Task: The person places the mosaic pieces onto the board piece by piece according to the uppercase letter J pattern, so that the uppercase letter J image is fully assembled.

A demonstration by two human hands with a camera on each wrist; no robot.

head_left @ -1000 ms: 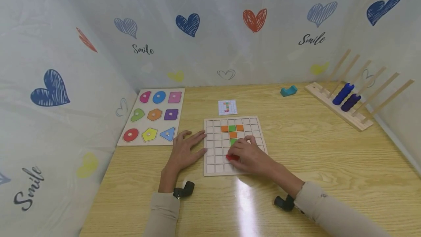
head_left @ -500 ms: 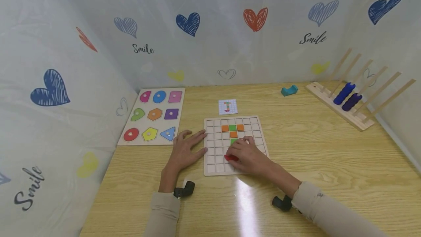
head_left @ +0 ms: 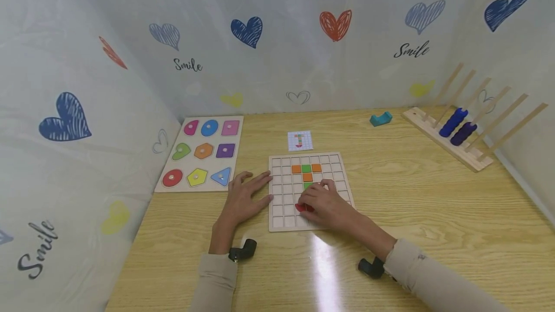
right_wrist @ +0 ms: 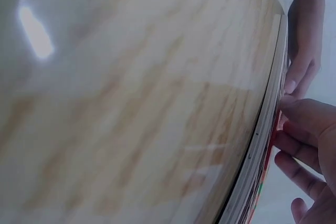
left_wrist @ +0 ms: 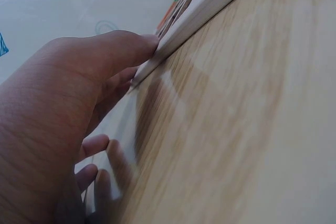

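Observation:
A square wooden grid board [head_left: 277, 212] lies before me, with orange and green square tiles [head_left: 307, 168] set in a T shape. My right hand [head_left: 328, 205] bends over its lower middle, thumb and fingers pinching a red piece [head_left: 299, 207] down at the grid; the hand covers part of it. In the right wrist view, thumb and fingertips [right_wrist: 286, 102] meet the board's face beside a strip of red. My left hand [head_left: 245, 200] is spread, with fingertips and thumb against the board's left edge, as the left wrist view also shows at the wooden side [left_wrist: 202, 19].
Behind the board lies a small pattern card [head_left: 299, 141]. A shape puzzle [head_left: 199, 162] sits close by the left hand. Toward the back right are a teal block [head_left: 381, 119] and a peg stand [head_left: 472, 160] with blue and purple pieces. Curtains [head_left: 269, 71] border the table.
My right hand has shifted slightly left along with the red piece, of which a bit more shows now. The left hand stays at the board's edge.

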